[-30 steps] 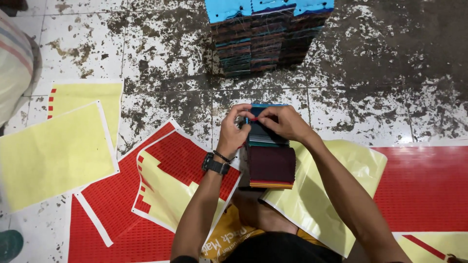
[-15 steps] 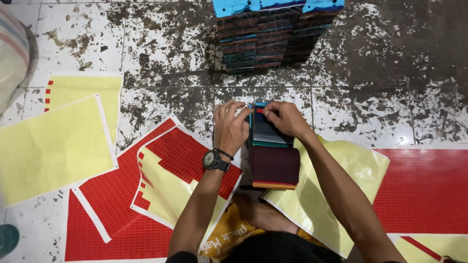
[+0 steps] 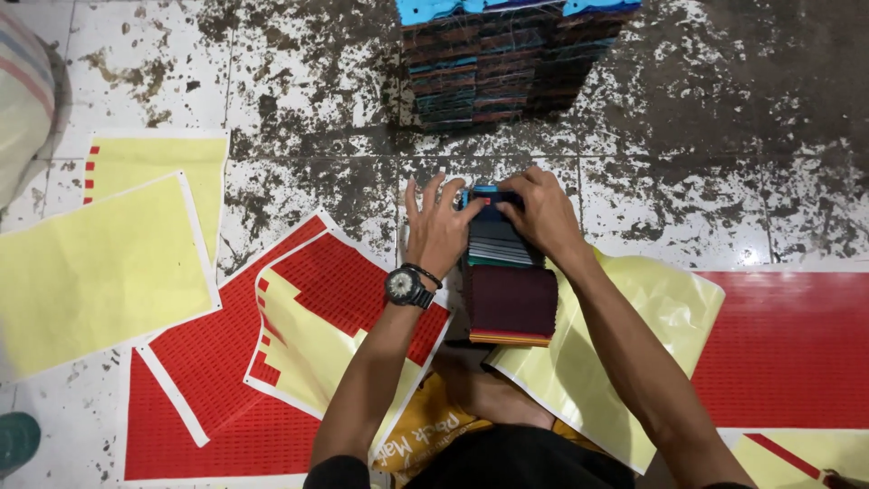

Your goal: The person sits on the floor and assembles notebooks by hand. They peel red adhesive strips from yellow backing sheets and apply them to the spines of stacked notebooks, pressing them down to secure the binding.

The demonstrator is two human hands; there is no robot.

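A fanned stack of fabric swatches [image 3: 509, 290] lies on the floor in front of me, dark maroon on the near end, grey and blue toward the far end. My left hand [image 3: 436, 228], with a black wristwatch, rests beside the stack's far left edge, fingers spread, thumb touching the blue top piece. My right hand [image 3: 541, 213] presses down on the far end of the stack, fingers curled over the blue piece [image 3: 484, 196].
A tall pile of bundled swatches [image 3: 507, 63] with blue tops stands further ahead. Red sticker sheets [image 3: 217, 389] and yellow backing sheets [image 3: 95, 272] are spread on the stained tiles to the left; more yellow [image 3: 625, 335] and red sheets [image 3: 787, 349] lie right.
My left hand has opened and its fingers have spread flat beside the stack. Both hands have shifted slightly away from me over the stack's far end.
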